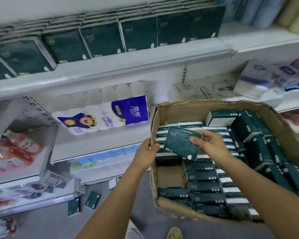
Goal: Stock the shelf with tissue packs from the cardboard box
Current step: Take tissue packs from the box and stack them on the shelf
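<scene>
Right hand (210, 143) fingers (195, 140) pinch one end of a dark green film-wrapped rectangular tissue pack (179, 144), held just above the brown cardboard box (171, 112). Left hand (146, 153) fingers curl over the box's left wall. Judged light, soft, slippery: grip across both faces.

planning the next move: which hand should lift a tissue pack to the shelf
Right. The right hand holds a dark green rectangular tissue pack over the brown cardboard box; the left hand is busy gripping the box's wall.
</scene>
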